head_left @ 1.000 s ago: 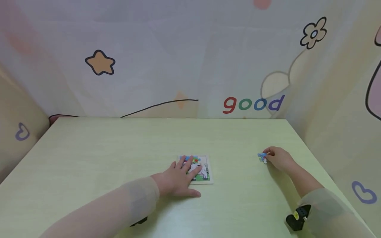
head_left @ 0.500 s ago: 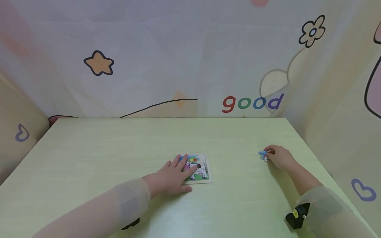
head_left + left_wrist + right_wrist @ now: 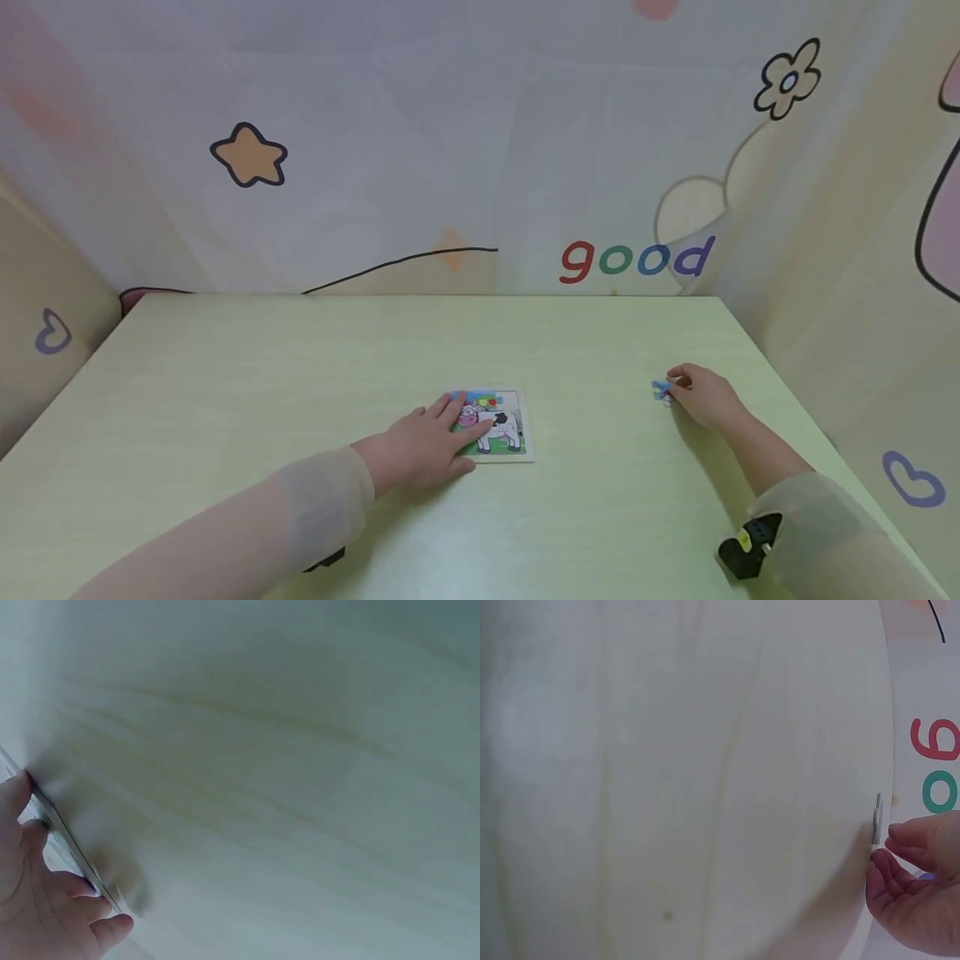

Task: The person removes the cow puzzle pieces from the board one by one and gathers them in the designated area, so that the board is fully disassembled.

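My left hand rests with fingers spread over the left part of a small cow puzzle board, which lies flat on the table. The board's upper right area is pale, and coloured pieces show along its top left. From the left wrist view, my fingers meet the thin edge of the board. Off to the right, my right hand pinches a small blue puzzle piece between thumb and fingertips. That puzzle piece appears nearly edge-on in the right wrist view.
The pale wooden table spreads around both hands. A printed cloth backdrop stands behind its far edge, with similar cloth on both sides. A black wrist device sits at my right sleeve.
My left hand has slid left across the board, uncovering more of the cow. The piece in my right hand has tilted slightly, while that hand stays almost in place.
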The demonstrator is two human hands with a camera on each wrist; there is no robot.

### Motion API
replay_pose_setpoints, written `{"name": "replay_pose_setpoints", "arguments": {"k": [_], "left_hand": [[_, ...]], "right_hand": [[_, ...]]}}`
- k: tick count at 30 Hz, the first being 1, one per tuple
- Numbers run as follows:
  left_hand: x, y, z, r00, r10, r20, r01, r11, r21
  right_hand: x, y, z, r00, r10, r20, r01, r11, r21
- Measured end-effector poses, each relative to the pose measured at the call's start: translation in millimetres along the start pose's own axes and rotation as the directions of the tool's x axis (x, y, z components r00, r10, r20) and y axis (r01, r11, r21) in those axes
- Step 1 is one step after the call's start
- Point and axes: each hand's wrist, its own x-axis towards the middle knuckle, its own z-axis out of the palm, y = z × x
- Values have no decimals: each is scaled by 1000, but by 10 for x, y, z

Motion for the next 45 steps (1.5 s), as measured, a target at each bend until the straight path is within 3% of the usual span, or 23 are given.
{"name": "replay_pose_setpoints", "arguments": {"k": [15,21,27,37,45], "left_hand": [[-42,27,37,1000,-3,7,3,1000,1],[-41,42,46,1000,7,-6,-7,1000,0],[-37,44,58,1000,-7,-5,7,1000,2],[-27,38,75,1000,-11,1,11,1000,-12],[30,13,130,1000,5,-5,-5,1000,-18]], "right_hand": [[-5,-61,9,998,-60,33,60,998,-4],[-21,-85,59,997,-73,-34,72,997,-22],[-16,-420,190,996,-78,-40,81,995,63],[48,-1029,520,984,-136,119,109,973,205],[128,-1470,702,973,-99,207,52,973,224]]}}
